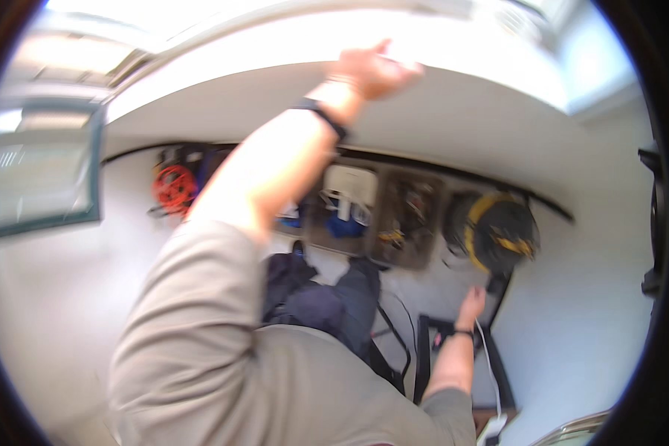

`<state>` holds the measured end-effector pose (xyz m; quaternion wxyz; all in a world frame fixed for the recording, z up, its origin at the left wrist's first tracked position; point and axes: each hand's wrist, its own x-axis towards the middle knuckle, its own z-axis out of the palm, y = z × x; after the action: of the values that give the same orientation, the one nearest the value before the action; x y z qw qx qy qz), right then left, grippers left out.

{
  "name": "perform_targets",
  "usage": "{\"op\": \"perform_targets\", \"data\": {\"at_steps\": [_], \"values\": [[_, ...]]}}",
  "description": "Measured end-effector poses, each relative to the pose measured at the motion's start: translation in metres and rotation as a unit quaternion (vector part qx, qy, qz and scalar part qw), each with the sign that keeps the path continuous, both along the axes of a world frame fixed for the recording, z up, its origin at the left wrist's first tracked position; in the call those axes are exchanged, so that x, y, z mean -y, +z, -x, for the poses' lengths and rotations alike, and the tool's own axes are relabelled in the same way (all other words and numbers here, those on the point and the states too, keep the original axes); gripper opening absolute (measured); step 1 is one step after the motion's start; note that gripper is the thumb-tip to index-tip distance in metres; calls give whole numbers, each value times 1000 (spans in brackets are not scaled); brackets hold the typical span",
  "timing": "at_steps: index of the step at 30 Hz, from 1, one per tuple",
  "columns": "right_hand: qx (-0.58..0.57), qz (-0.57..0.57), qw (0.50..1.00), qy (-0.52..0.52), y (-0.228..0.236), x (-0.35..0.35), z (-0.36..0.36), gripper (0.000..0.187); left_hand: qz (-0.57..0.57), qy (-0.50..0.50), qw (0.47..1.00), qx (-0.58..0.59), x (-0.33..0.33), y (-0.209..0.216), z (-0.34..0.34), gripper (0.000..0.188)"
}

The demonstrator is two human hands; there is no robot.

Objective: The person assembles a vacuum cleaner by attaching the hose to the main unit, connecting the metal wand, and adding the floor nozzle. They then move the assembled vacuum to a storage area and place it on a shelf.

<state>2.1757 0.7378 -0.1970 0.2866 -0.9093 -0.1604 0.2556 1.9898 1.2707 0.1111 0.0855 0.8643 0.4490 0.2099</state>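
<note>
My left hand (383, 70) is raised at the far side, over the bright white windowsill (275, 52). Its fingers look curled, but blur and glare hide what is in them, if anything. Low on the right, my right hand (473, 303) is closed at the upper end of a white cable (489, 357). This cable runs down to a white power strip (492, 427) near the lower edge. A small dark object (496, 283) shows just beyond the right fingertips; its kind is too blurred to tell.
Below the sill stand a bin with white and blue items (344, 204), a bin of tools (407, 219) and a black and yellow reel (502, 232). An orange reel (174, 189) is at left, under an open window pane (41, 167). A black frame (424, 349) stands beside my right arm.
</note>
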Motion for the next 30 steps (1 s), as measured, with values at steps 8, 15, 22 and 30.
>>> {"op": "perform_targets", "data": {"at_steps": [8, 15, 22, 30], "values": [[-105, 49, 972, 206, 22, -16, 116, 30, -125, -196, 952, 198, 33, 41, 65, 27], [-179, 73, 969, 152, 39, -57, 162, 26, 184, -192, 963, -35, 89, -3, 311, 23], [-148, 113, 970, 158, 123, -92, 277, 23, 366, 41, 927, -68, 90, -55, 599, 26], [-218, 164, 925, 263, 192, -171, 453, 26, 432, 234, 871, 21, 175, -93, 870, 32]]}}
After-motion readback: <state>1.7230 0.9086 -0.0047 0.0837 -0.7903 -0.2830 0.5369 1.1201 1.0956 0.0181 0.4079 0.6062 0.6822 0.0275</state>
